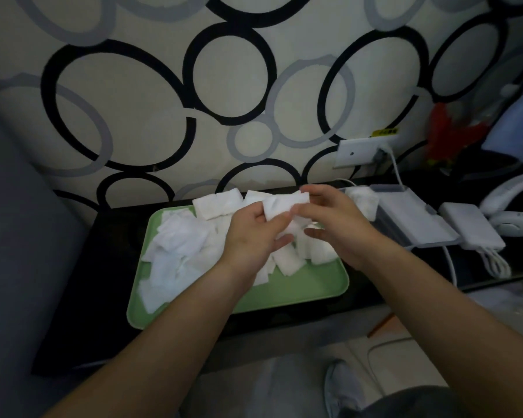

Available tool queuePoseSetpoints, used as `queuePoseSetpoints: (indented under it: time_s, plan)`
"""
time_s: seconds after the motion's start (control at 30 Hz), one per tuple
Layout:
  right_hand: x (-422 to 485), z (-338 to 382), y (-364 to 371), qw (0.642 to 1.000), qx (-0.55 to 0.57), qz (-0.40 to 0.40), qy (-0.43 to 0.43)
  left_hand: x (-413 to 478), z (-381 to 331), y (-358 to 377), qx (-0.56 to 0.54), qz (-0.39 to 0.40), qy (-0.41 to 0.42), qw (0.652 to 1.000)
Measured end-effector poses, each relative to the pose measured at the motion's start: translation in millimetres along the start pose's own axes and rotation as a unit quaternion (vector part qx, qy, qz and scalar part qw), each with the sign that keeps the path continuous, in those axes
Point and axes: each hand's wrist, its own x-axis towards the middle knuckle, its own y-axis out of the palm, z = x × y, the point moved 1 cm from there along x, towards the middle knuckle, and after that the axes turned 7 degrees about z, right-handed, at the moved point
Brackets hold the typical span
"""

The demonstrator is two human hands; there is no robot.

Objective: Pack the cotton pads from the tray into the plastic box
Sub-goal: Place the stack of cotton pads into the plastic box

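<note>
left hand (pixel 252 236), right hand (pixel 340 223) pinching pads (pixel 284 204), midair

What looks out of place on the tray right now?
The pads lie in a loose heap, not stacked; some overhang the tray at its far and left rims. The left hand and right hand hold a small stack above it. Nothing looks damaged.

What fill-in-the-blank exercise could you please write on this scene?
The tray is ____ in colour.
The box stands to the tray's ____.
The left hand and right hand hold a stack of pads, all ____ in colour.
Missing words: green; right; white.
</note>
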Motion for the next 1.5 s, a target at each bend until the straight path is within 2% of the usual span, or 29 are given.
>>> queuePoseSetpoints:
  time_s: [0.1,0.2,0.3,0.37,0.43,0.53,0.7,0.87,1.2,1.33,1.4,1.5]
  plan:
    - [-3,2,-24,1.0,0.004,0.017,-0.025,9,2,22,0.008,0.011,-0.004,1.0]
    - [-1,7,-60,0.998,-0.011,-0.046,-0.048,22,10,41,0.056,0.019,-0.011,0.998]
    - [6,16,-106,0.985,-0.113,-0.107,-0.069,34,23,53,0.153,0.021,-0.008,0.988]
    - [15,20,-134,0.961,-0.243,-0.113,-0.073,41,31,61,0.243,0.035,0.012,0.969]
    - [24,21,-155,0.925,-0.365,-0.085,-0.056,46,36,71,0.321,0.054,0.031,0.945]
    - [37,22,-167,0.867,-0.497,-0.032,-0.012,51,41,81,0.371,0.071,0.027,0.926]
    - [65,14,-161,0.798,-0.601,0.031,0.015,57,45,88,0.394,0.08,0.03,0.915]
    - [79,8,-154,0.743,-0.668,0.033,0.03,62,49,88,0.399,0.102,0.025,0.911]
    - [77,-8,-153,0.751,-0.659,-0.028,0.016,62,50,84,0.377,0.116,0.029,0.918]
    - [67,-2,-153,0.726,-0.686,-0.029,0.032,57,42,75,0.348,0.113,0.045,0.93]
    - [60,7,-147,0.717,-0.695,-0.05,0.014,56,35,65,0.334,0.101,0.061,0.935]
    - [54,22,-129,0.756,-0.648,-0.072,-0.056,56,24,42,0.314,0.07,0.075,0.944]
